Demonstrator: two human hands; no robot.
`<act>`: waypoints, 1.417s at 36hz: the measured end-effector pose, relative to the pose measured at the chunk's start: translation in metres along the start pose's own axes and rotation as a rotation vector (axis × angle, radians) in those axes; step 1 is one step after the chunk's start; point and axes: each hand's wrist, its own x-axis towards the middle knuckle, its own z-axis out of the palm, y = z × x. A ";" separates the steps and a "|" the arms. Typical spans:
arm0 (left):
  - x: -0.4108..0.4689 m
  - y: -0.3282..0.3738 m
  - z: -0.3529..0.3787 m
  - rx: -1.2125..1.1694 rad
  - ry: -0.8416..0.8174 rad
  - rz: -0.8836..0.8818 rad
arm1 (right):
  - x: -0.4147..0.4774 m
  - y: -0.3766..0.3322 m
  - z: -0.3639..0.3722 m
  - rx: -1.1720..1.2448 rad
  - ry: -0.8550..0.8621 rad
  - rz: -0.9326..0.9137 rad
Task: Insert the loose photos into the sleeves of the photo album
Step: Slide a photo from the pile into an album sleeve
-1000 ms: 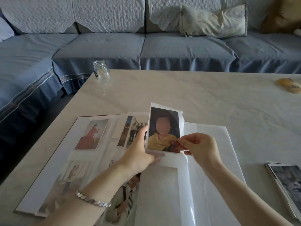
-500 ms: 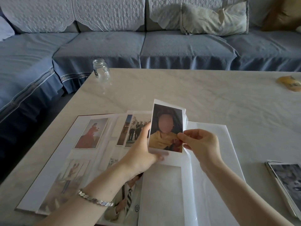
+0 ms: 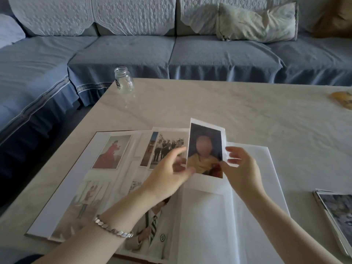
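The photo album [image 3: 57, 204] lies open on the table, with several photos in the sleeves of its left pages. One white sleeve page [image 3: 207, 189] is lifted upright in the middle. A portrait photo [image 3: 205, 147] of a person in a yellow top stands against that page's upper sleeve. My left hand [image 3: 169, 176] holds the lifted page at its left edge, its thumb at the photo's lower left corner. The photo's lower right corner is pinched by my right hand [image 3: 240, 168], whose fingers reach behind the page. A stack of loose photos [image 3: 337, 214] lies at the right edge.
A small glass jar [image 3: 123, 81] stands near the table's far left corner. A yellow object [image 3: 342, 98] lies at the far right. A blue sofa [image 3: 209, 56] with a pale cushion [image 3: 257, 21] wraps around the table's far and left sides.
The photo and lifted page have shifted slightly to the right. My left thumb has come to the photo's lower left corner and my left index finger has straightened. My right fingers have spread a little.
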 end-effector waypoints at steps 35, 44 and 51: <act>-0.019 0.029 0.008 -0.315 -0.119 -0.074 | -0.030 0.003 -0.036 0.350 -0.401 0.181; 0.000 0.047 0.088 -0.078 -0.383 0.118 | -0.026 0.027 -0.085 0.381 -0.287 0.283; 0.004 0.026 0.117 0.644 -0.439 0.294 | -0.026 0.063 -0.100 -0.021 -0.093 0.235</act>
